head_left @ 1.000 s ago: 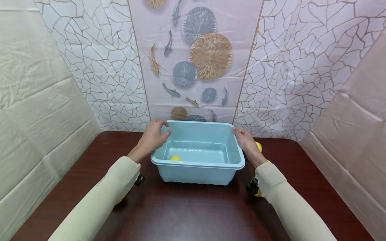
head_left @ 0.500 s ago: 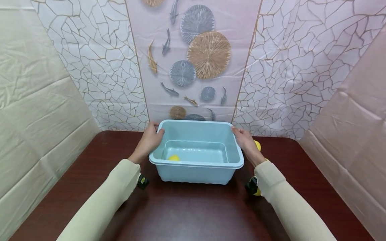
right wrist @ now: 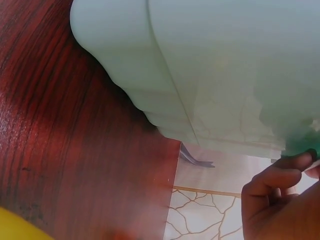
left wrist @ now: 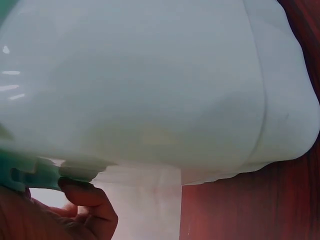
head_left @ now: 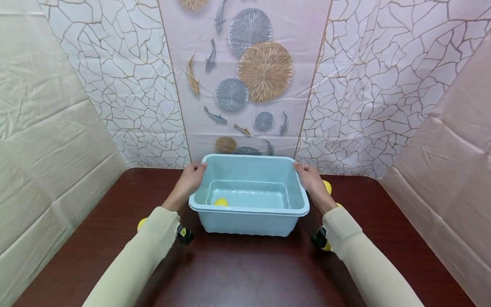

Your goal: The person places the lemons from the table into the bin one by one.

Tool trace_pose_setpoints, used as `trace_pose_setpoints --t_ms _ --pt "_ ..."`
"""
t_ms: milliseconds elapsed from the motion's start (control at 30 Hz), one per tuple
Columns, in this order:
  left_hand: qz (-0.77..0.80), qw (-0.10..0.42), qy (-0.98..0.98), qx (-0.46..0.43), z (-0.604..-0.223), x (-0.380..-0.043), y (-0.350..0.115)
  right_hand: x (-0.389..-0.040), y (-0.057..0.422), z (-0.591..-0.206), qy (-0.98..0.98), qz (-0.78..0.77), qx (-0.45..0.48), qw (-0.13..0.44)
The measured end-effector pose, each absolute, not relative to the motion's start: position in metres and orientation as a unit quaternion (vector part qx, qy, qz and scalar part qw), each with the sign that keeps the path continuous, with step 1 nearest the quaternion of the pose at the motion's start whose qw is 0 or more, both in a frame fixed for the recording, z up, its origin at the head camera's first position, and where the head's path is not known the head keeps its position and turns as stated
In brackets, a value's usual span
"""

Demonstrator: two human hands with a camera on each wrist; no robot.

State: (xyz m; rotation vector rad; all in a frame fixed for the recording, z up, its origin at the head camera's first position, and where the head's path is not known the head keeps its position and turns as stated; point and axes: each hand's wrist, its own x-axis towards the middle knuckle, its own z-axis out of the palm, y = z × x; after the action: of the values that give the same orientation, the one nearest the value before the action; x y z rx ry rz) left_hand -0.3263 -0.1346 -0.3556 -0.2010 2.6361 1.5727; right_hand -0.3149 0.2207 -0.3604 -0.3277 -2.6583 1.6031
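A light blue plastic basin (head_left: 247, 224) stands on the table in front of the far wall, long side toward me. My left hand (head_left: 190, 178) grips its left rim near the back corner, thumb on top. At the opposite rim, my right hand (head_left: 312, 181) holds on the same way. Inside, a round yellow thing (head_left: 220, 202) lies near the left front corner, partly hidden by the front rim. Both wrist views look along the basin's outer walls; curled fingers (left wrist: 102, 212) show under the rim on the left, and the right hand's fingers (right wrist: 272, 187) likewise.
Several yellow things lie on the dark red-brown table (head_left: 245, 273): one (head_left: 141, 223) behind the left sleeve, others (head_left: 327, 186) partly hidden by the right arm. A patterned cloth wall (head_left: 264, 128) rises behind the basin, with beige cloth at both sides.
My left hand, which was spread over the left rim with thumb and fingers apart, has moved down and closed round it. The right hand keeps its hold, and the basin stays in place.
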Motion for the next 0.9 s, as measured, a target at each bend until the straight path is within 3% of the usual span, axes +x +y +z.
trace_pose_setpoints --t_ms 433,900 --pt "0.524 0.047 0.847 -0.081 -0.358 -0.327 -0.142 -0.312 0.212 -0.364 -0.862 0.495 -0.105 0.030" --pt "0.547 0.018 0.833 -0.087 -0.357 -0.329 -0.136 -0.314 0.222 -0.352 -0.879 0.470 -0.083 0.017"
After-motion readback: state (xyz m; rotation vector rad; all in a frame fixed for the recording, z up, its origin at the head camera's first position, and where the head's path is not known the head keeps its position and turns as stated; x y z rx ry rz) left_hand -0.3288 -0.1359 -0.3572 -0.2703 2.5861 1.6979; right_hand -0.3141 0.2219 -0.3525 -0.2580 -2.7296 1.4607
